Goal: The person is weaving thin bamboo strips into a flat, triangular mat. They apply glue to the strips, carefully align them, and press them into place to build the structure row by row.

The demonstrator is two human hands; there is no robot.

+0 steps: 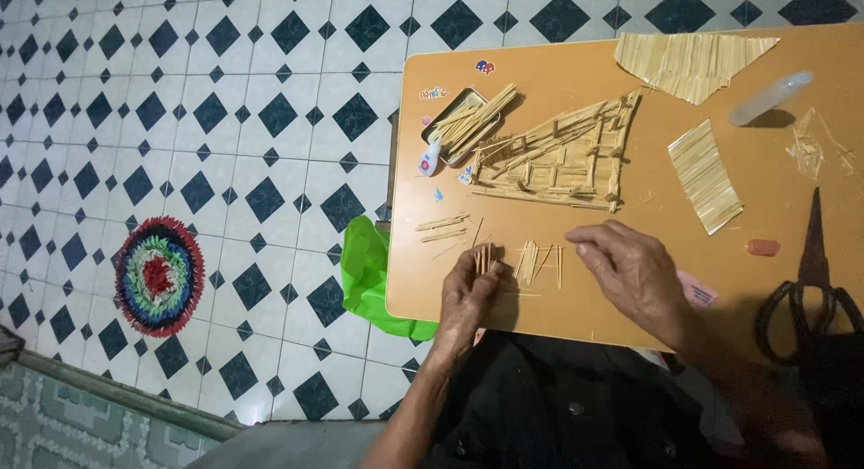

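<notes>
On an orange wooden board (558,316) over diamond-patterned tiles, the left hand (468,298) pinches a bundle of thin pale sticks (484,257); the right hand (634,273) rests flat, fingers loose, beside a fanned stick cluster (538,262), below a triangular stick-built frame (562,158).

Even indoor light; soft shadows; lower right dark; slight blur

Orange low table (576,64) with stick frame (562,158), stick mats (705,175), tin (450,118), scissors (813,280), loose sticks (538,260).
</notes>
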